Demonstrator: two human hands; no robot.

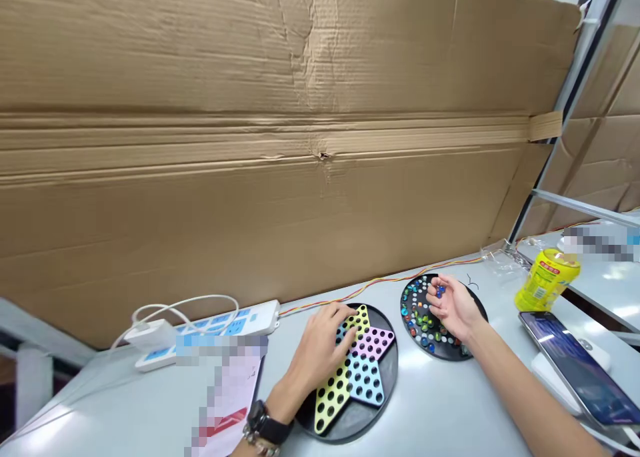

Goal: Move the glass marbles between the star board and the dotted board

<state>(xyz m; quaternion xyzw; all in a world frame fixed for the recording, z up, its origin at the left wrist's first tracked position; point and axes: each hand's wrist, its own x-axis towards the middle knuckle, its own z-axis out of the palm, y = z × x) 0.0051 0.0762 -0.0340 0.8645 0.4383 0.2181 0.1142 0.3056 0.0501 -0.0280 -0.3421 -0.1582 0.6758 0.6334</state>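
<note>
My left hand (pixel 323 347) lies over the left side of a star-shaped Chinese checkers board (pixel 367 377), fingers apart. Yellow, pink and blue points with dark holes show on the board, which sits on a round black base (pixel 345 431); no marbles are visible in the uncovered holes. Farther right, my right hand (pixel 456 308) is turned partly palm up above a round black tray (pixel 479 301). Its fingers curl around a few blue marbles (pixel 441 291). Many coloured glass marbles (pixel 425 321) and white ones lie on the tray, partly hidden by this hand.
A white power strip (pixel 255 320) with a charger and looped cable lies back left, beside a paper (pixel 235 390). On the right are a yellow bottle (pixel 547 280) and a phone (pixel 580 367) on a white object. A cardboard wall (pixel 280 223) rises behind, thin wires along its foot.
</note>
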